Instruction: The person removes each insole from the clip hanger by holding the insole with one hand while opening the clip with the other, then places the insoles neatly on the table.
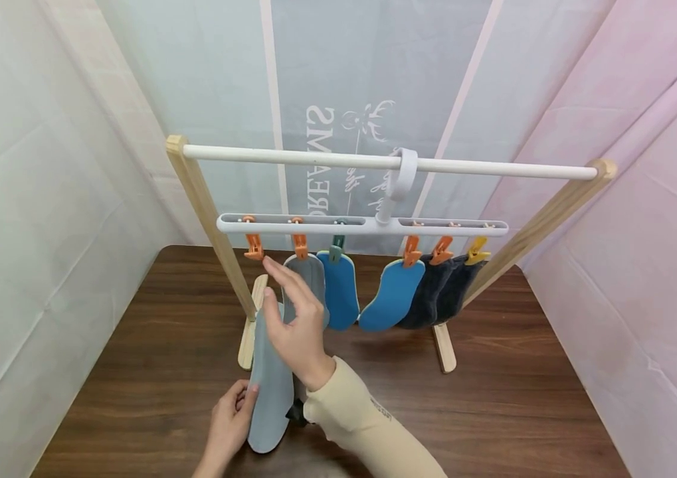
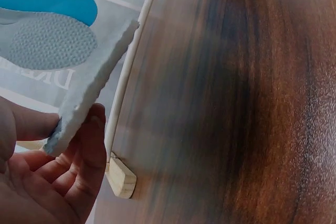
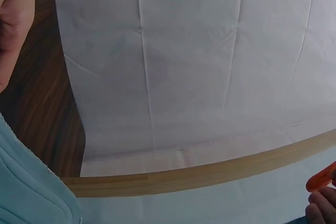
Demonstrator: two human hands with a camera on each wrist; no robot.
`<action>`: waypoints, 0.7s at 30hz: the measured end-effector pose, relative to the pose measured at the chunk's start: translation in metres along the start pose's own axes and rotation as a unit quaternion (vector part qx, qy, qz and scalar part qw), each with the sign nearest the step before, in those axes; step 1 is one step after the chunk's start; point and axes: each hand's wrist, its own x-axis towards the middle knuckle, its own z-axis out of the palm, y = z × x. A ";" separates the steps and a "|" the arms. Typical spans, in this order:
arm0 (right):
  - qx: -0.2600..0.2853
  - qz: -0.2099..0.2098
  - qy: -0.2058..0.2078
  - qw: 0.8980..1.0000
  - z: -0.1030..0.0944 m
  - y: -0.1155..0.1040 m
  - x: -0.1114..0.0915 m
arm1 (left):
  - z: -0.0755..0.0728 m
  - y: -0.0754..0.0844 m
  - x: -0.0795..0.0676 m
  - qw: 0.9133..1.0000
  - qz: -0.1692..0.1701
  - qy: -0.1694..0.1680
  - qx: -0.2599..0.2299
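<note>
Your left hand is pinching one insole, five others hanging. Your right hand is reaching, fingers straight, beside six clips.

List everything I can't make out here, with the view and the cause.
Head view: what the black object is; the sleeve partly covers it.
Head view: part of the hanging grey insole, behind the right hand.
Head view: the sleeve's lettering, too small to read.
Right wrist view: the rest of the orange clip, cut off by the right edge.

Six clips, apparently six insoles
</note>
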 end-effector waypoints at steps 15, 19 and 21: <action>0.039 0.009 0.055 0.998 -0.034 0.006 -0.004 | 0.007 -0.001 -0.001 0.999 -0.024 -0.049 0.001; 0.048 0.016 0.073 0.996 -0.043 0.010 -0.006 | 0.008 -0.003 -0.001 0.998 -0.026 -0.056 0.007; 0.049 0.021 0.081 0.995 -0.047 0.011 -0.007 | 0.008 -0.003 -0.001 0.998 -0.025 -0.058 0.010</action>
